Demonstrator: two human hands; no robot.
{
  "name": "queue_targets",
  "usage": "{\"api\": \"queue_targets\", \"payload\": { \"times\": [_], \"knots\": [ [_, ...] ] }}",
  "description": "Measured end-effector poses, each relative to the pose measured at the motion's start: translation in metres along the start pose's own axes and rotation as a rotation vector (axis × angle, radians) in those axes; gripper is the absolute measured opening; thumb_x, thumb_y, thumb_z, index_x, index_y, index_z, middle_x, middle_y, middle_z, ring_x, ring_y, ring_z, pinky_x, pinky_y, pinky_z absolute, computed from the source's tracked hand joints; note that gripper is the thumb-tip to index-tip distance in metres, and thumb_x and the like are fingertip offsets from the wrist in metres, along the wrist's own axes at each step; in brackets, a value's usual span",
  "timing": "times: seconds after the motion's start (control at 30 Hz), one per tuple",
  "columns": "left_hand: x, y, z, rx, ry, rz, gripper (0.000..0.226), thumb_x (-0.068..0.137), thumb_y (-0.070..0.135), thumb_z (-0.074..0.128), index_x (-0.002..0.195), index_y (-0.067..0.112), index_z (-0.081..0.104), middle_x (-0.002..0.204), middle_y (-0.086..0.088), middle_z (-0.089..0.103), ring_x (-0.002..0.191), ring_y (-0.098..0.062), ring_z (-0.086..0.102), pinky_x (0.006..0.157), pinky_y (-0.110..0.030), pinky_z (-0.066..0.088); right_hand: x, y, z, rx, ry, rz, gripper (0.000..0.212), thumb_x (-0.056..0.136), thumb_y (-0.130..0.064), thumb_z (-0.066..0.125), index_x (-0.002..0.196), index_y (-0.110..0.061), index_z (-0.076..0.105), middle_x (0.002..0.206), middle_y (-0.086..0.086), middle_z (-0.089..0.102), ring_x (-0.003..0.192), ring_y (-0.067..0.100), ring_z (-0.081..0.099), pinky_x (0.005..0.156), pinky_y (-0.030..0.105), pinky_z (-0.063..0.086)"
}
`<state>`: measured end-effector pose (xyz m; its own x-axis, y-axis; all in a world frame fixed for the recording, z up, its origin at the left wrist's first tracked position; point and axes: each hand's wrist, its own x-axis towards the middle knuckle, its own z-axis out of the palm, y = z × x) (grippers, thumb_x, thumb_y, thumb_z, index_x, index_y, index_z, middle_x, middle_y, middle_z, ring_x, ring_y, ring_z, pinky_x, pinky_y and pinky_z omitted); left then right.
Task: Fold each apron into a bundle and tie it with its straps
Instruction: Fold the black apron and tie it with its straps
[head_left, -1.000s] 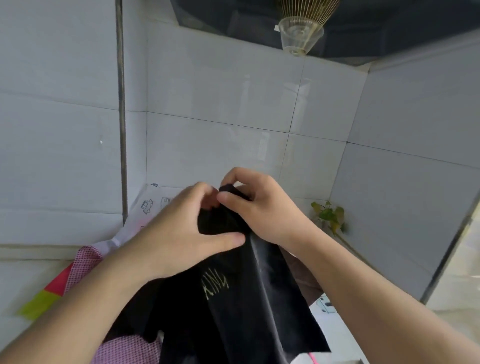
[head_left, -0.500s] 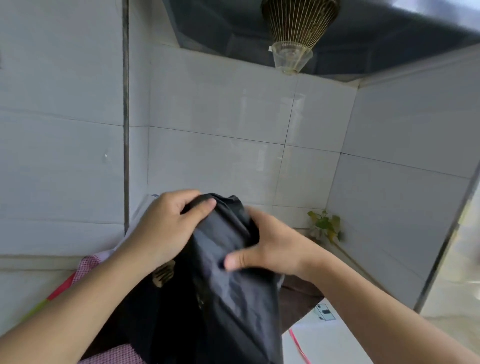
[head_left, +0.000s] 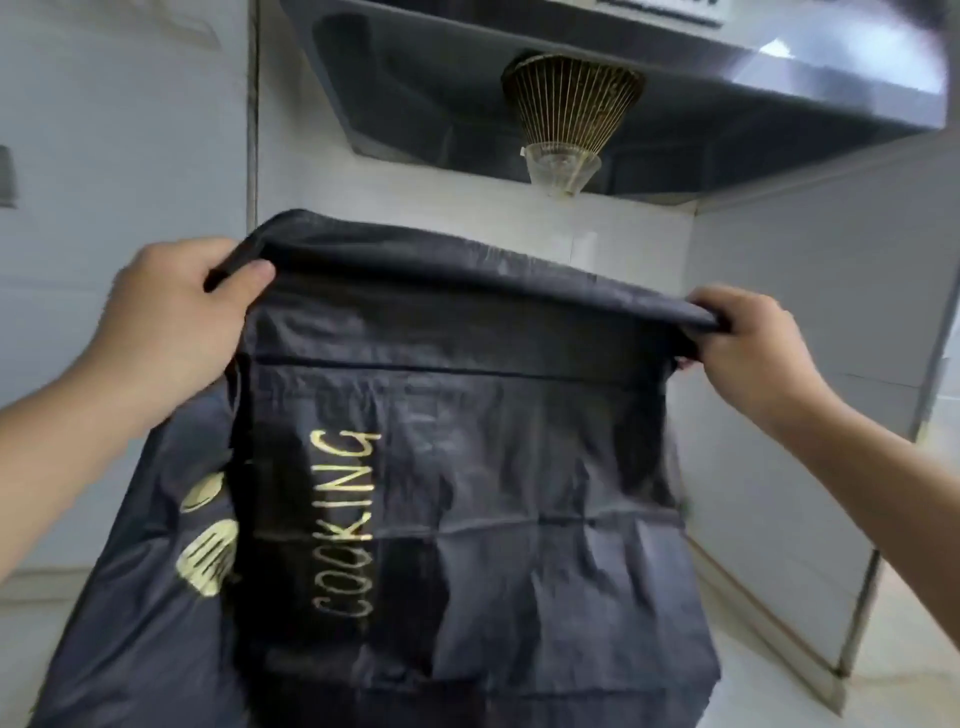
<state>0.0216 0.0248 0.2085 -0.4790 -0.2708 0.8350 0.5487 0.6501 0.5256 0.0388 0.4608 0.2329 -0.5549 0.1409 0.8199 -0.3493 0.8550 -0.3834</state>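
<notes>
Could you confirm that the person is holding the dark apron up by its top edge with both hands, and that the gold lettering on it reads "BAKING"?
Not quite: the gold lettering reads "COOKING", not "BAKING", running sideways up the fabric, as the head view shows. The rest holds: the left hand and the right hand each grip the top edge of the dark apron and hold it up.

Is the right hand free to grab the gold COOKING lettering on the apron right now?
Probably not: the right hand grips the top edge of the apron, as does the left hand. The lettering itself hangs unobstructed below.
</notes>
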Motion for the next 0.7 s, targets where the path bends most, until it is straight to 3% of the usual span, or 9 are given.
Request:
{"api": "queue_targets", "payload": {
  "times": [0.07, 0.17, 0.23, 0.3, 0.33, 0.37, 0.47, 0.57, 0.7],
  "knots": [
    [-0.002, 0.005, 0.008, 0.014, -0.088, 0.068, 0.02, 0.103, 0.031, 0.061, 0.093, 0.018, 0.072, 0.078, 0.0, 0.07, 0.074, -0.024, 0.061, 0.069, -0.026, 0.046, -0.002, -0.007, -0.001, -0.001, -0.064, -0.057, 0.021, 0.091, -0.001, 0.055, 0.08, -0.017, 0.063, 0.063, -0.005, 0.068, 0.06, 0.019, 0.063, 0.058, 0.028, 0.049],
    [-0.025, -0.012, 0.028, 0.377, -0.797, -0.075, 0.028, 0.095, 0.028, 0.072, 0.068, 0.024, 0.068, 0.063, 0.009, 0.062, 0.076, -0.024, 0.061, 0.06, -0.03, 0.041, -0.023, -0.019, 0.018, -0.445, -1.033, 0.103, 0.026, 0.095, -0.01, 0.055, 0.074, -0.019, 0.066, 0.068, 0.0, 0.075, 0.061, 0.023, 0.069, 0.071, 0.035, 0.059],
    [-0.027, -0.028, 0.03, 0.327, -0.624, -0.179, 0.023, 0.094, 0.021, 0.071, 0.072, 0.021, 0.072, 0.07, 0.002, 0.069, 0.081, -0.027, 0.064, 0.06, -0.031, 0.041, -0.019, -0.017, 0.019, -0.51, -0.895, 0.022, 0.027, 0.087, -0.002, 0.052, 0.073, -0.023, 0.062, 0.071, 0.001, 0.072, 0.071, 0.029, 0.068, 0.068, 0.035, 0.056],
    [-0.029, -0.03, 0.025, 0.089, -0.139, -0.186, 0.015, 0.1, 0.019, 0.063, 0.09, 0.023, 0.074, 0.083, -0.001, 0.072, 0.087, -0.029, 0.061, 0.07, -0.035, 0.04, -0.013, -0.009, 0.016, -0.203, -0.227, -0.073, 0.032, 0.079, 0.006, 0.05, 0.077, -0.025, 0.059, 0.072, -0.001, 0.065, 0.075, 0.03, 0.06, 0.062, 0.037, 0.046],
    [-0.029, -0.026, 0.023, 0.021, -0.039, -0.178, 0.014, 0.103, 0.022, 0.061, 0.093, 0.023, 0.07, 0.082, 0.002, 0.069, 0.087, -0.028, 0.059, 0.073, -0.036, 0.039, -0.012, -0.008, 0.015, -0.131, -0.064, -0.047, 0.029, 0.082, 0.004, 0.051, 0.079, -0.023, 0.058, 0.073, 0.0, 0.064, 0.074, 0.031, 0.057, 0.062, 0.038, 0.044],
    [-0.03, -0.02, 0.022, 0.019, -0.1, -0.195, 0.016, 0.104, 0.025, 0.06, 0.091, 0.02, 0.069, 0.08, 0.002, 0.068, 0.085, -0.03, 0.06, 0.072, -0.037, 0.04, -0.013, -0.01, 0.015, -0.135, -0.084, -0.006, 0.024, 0.087, 0.0, 0.053, 0.08, -0.023, 0.058, 0.071, 0.0, 0.063, 0.074, 0.032, 0.057, 0.062, 0.037, 0.045],
    [-0.025, -0.018, 0.021, 0.095, -0.589, -0.29, 0.018, 0.099, 0.019, 0.068, 0.084, 0.014, 0.077, 0.075, -0.004, 0.077, 0.076, -0.027, 0.072, 0.066, -0.034, 0.052, -0.02, -0.007, 0.015, -0.206, -0.727, 0.116, 0.022, 0.098, -0.015, 0.065, 0.076, -0.02, 0.067, 0.071, 0.004, 0.072, 0.075, 0.037, 0.07, 0.07, 0.035, 0.056],
    [-0.014, -0.021, 0.006, -0.218, -0.554, -0.525, 0.012, 0.097, 0.013, 0.071, 0.098, 0.004, 0.078, 0.085, -0.012, 0.08, 0.071, -0.023, 0.073, 0.063, -0.03, 0.059, -0.01, 0.005, 0.004, 0.397, -0.605, 0.345, 0.009, 0.094, -0.007, 0.07, 0.101, -0.002, 0.073, 0.096, 0.023, 0.076, 0.075, 0.04, 0.07, 0.064, 0.043, 0.06],
    [-0.007, -0.031, 0.003, -0.18, -0.688, -0.619, 0.029, 0.091, 0.028, 0.077, 0.091, 0.0, 0.079, 0.09, -0.021, 0.079, 0.081, -0.034, 0.075, 0.077, -0.038, 0.055, -0.003, 0.041, 0.015, 0.523, -0.74, 0.57, 0.07, 0.065, -0.032, 0.094, 0.113, 0.01, 0.065, 0.097, 0.032, 0.062, 0.069, 0.035, 0.053, 0.064, 0.04, 0.046]
  ]
}}
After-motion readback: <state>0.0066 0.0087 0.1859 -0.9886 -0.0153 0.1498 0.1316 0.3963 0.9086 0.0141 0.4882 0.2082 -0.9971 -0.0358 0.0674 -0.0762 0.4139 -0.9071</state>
